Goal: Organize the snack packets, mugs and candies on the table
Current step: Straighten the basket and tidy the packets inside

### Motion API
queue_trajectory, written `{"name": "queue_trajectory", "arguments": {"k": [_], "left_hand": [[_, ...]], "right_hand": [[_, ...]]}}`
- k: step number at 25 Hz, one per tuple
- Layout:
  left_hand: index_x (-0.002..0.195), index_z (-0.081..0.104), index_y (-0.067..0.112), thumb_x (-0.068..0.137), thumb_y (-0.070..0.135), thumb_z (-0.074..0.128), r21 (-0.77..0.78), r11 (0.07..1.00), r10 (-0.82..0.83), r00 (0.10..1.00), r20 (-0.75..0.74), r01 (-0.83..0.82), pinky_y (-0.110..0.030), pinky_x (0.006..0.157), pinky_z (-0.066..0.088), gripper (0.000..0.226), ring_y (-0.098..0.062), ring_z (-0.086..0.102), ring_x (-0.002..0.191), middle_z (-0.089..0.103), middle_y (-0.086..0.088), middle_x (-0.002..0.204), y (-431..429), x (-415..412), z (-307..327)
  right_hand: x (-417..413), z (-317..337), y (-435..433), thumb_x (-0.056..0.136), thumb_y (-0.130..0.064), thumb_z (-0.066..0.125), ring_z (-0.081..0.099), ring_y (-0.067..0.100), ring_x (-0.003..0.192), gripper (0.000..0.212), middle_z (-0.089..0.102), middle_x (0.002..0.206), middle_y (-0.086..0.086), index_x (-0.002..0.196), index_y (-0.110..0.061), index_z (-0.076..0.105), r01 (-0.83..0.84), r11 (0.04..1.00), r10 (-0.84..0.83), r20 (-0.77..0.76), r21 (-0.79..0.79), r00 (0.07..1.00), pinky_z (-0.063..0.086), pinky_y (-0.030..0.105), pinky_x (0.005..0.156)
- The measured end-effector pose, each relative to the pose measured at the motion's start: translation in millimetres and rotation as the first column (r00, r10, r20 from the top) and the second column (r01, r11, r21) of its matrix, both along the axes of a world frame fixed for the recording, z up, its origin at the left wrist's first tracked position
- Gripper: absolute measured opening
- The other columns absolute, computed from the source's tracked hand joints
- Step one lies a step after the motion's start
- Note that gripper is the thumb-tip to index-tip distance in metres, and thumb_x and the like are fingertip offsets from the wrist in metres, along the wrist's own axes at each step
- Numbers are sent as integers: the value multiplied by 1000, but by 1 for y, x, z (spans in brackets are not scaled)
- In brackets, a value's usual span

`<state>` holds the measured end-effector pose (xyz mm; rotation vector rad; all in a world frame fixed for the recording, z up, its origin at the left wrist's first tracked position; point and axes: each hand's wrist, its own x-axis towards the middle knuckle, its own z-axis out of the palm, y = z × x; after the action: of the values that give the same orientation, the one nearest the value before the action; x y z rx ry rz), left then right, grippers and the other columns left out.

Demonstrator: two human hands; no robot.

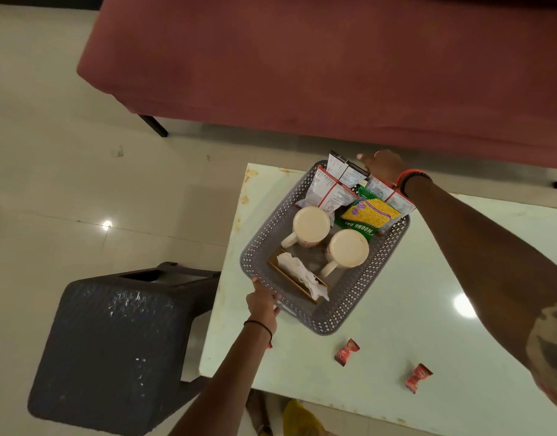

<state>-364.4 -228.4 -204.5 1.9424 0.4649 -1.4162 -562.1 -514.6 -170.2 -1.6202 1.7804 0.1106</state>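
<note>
A grey perforated basket [356, 297] sits on the white table [412, 294]. Inside stand two cream mugs [312, 226] [348, 248], a yellow-green Moong Dal packet [370, 215], several white and red snack packets [329, 190] and a wooden tissue holder [297, 276]. My left hand [264, 305] grips the basket's near left rim. My right hand [384, 166] reaches over the far rim and holds a dark snack packet [346, 168] upright. Two red candies [346, 352] [419, 377] lie loose on the table in front of the basket.
A dark grey plastic stool [113, 347] stands left of the table, close to its edge. A maroon sofa [334, 64] runs along the far side. Pale tiled floor [66, 168] lies to the left.
</note>
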Motion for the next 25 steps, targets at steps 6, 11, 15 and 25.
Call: {"name": "queue_trajectory", "arguments": {"k": [6,11,15,25], "left_hand": [[65,45,9,100,36,29,-22,991,131,991,-19,-131,-26,52,38,47,-17,43,52,45,-6,60,-11,-9,-4],[65,46,10,100,37,29,-35,989,141,989,-33,-142,-27,54,39,48,-17,42,52,43,-6,58,-10,-8,-5],[63,44,10,100,37,29,-16,996,91,995,-27,-92,-25,53,36,49,-16,36,51,39,-5,57,-9,-6,-5],[65,47,12,100,36,31,22,1000,5,999,54,-7,-24,49,34,46,-14,35,48,39,-4,55,-8,8,-1]], "right_hand": [[14,-11,-3,95,-63,21,28,7,54,54,26,59,-6,55,-26,26,-107,990,109,-13,90,994,33,32,83],[14,-8,-1,96,-61,20,23,11,48,63,25,53,0,52,-17,24,-93,993,94,2,68,996,26,24,57],[12,2,2,101,-49,20,22,11,48,58,23,54,1,54,-16,25,-127,991,127,-1,35,992,21,23,53],[9,0,15,101,-48,24,29,15,52,62,29,59,2,69,-2,50,-18,999,17,13,45,1000,32,26,59]]}}
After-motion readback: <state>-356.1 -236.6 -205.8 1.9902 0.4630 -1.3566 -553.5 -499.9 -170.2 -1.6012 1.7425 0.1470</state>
